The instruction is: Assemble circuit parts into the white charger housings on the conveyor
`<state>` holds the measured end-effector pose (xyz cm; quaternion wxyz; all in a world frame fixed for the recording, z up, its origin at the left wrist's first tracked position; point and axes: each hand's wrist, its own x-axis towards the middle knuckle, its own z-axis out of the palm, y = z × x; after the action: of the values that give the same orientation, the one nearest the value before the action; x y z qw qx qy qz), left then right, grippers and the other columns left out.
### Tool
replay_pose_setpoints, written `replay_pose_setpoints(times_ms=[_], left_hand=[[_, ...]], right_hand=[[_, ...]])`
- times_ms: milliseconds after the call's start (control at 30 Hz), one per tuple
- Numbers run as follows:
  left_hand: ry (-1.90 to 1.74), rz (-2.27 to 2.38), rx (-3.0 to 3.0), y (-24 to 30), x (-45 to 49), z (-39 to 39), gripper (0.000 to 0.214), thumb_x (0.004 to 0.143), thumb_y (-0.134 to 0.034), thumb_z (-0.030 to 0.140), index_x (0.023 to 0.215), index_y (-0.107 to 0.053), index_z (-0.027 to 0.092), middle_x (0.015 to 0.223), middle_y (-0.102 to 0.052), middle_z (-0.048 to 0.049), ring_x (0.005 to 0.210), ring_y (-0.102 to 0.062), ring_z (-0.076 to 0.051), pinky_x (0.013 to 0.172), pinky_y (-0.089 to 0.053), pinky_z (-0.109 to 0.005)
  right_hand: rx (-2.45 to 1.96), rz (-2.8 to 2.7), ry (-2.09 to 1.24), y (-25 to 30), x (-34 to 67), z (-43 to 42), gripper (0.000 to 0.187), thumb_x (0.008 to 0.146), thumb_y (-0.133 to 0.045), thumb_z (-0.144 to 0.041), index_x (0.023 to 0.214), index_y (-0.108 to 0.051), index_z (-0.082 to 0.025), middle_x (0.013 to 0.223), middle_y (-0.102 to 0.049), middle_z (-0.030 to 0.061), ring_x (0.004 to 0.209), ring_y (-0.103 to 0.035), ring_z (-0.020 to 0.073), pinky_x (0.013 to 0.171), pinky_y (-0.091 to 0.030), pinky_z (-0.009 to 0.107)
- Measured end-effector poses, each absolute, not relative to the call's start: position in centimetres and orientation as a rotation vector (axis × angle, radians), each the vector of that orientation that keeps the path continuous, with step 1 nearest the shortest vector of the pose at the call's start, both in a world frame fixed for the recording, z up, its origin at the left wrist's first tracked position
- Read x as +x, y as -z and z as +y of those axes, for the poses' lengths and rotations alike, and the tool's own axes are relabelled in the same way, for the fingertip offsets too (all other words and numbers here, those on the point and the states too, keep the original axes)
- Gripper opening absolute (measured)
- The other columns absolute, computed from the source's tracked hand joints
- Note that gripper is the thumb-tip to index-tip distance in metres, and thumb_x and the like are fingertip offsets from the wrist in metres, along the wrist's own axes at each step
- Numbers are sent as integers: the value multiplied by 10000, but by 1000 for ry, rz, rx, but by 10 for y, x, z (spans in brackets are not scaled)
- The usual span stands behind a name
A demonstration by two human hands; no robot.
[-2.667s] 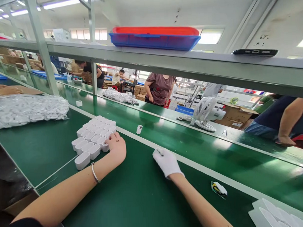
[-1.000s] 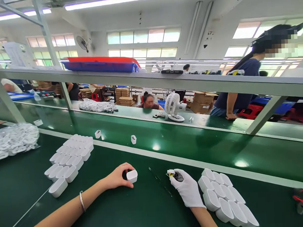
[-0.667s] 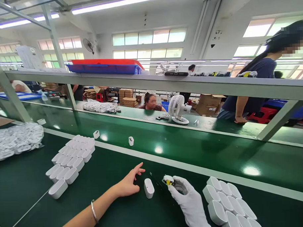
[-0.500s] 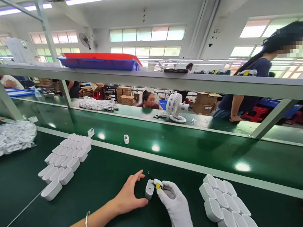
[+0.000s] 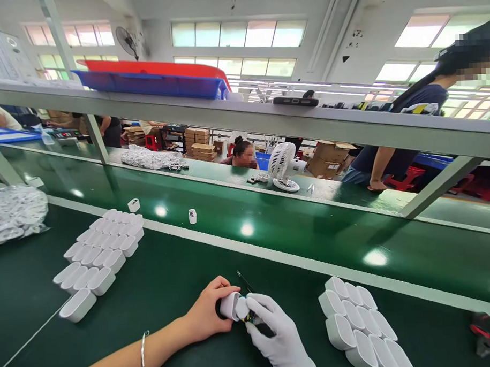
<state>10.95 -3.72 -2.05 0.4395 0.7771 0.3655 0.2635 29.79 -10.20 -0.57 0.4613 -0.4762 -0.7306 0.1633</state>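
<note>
My left hand [image 5: 205,313], bare with a bracelet at the wrist, is closed round a small white plastic case [image 5: 230,306] lying on its side on the green bench [image 5: 160,293]. My right hand [image 5: 274,332], in a white glove, pinches a small white part with yellow on it [image 5: 242,309] against the case's open end. A thin dark tool [image 5: 245,281] lies just behind the two hands.
Several white cases stand in a block at the left [image 5: 98,253], and another block lies at the right [image 5: 358,324]. Two single cases [image 5: 192,216] ride the green belt beyond a white strip. A bag of white parts [image 5: 13,213] sits far left. A fan [image 5: 282,166] and other people are across the line.
My left hand took a case from the left block, set it down in front of me, let go, then gripped it again. My gloved right hand brought the small part up to the case's opening.
</note>
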Motion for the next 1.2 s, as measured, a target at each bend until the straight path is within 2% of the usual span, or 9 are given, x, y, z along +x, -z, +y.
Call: replay_pose_setpoints(times_ms=[200, 433, 833, 1200], left_hand=[[-636, 914, 1922, 17, 110, -39, 483, 579, -648, 102, 1039, -664, 248, 982, -513, -27, 960, -528, -206, 895, -429, -316], [-603, 907, 1924, 14, 109, -40, 446, 617, -673, 149, 1051, -670, 254, 917, -513, -21, 904, -539, -194, 856, -441, -318], [-646, 929, 1901, 14, 110, -42, 497, 572, -665, 91, 1033, -688, 273, 912, -515, -19, 855, -527, -181, 820, -457, -312], [-629, 902, 1917, 17, 108, -42, 515, 587, -658, 76, 1051, -682, 298, 926, -514, -21, 913, -523, -195, 848, -445, -324]], right_hand=[[-1230, -1885, -285, 3, 289, -104, 433, 705, -513, -88, 1081, -644, -257, 982, -670, 84, 792, -660, 180, 652, -561, 230], [-1246, -1903, -302, -10, 285, -108, 419, 675, -494, -59, 1011, -658, -249, 921, -672, 64, 755, -659, 160, 670, -553, 212], [-1269, -1938, -286, -9, 286, -107, 387, 711, -496, -97, 1019, -665, -260, 936, -675, 77, 805, -656, 178, 694, -560, 231], [-1300, -2001, -275, -7, 283, -107, 391, 729, -477, -95, 1045, -648, -251, 964, -669, 87, 820, -652, 179, 709, -559, 235]])
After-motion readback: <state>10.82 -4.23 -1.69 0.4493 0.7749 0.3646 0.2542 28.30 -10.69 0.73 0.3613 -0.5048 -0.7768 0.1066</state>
